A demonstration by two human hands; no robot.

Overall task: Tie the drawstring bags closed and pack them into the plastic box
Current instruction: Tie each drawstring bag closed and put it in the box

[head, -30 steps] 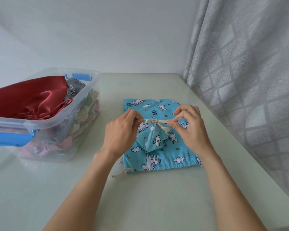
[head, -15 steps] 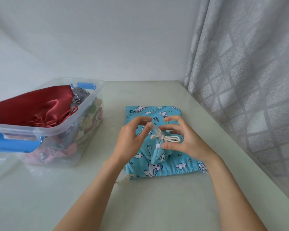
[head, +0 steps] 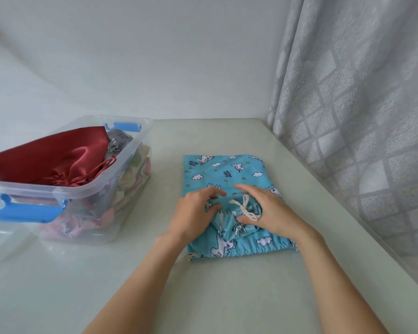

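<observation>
turquoise unicorn-print cloth drawstring bag flat on pale table, right of clear plastic box with blue handles; white cord bow tied at its bunched neck.
left hand and right hand rest on the gathered fabric, fingers loosely spread, gripping nothing i can make out. bag's near left corner hidden by forearm. box cut off at left; red satin bag on top, others blurred through the wall.
</observation>
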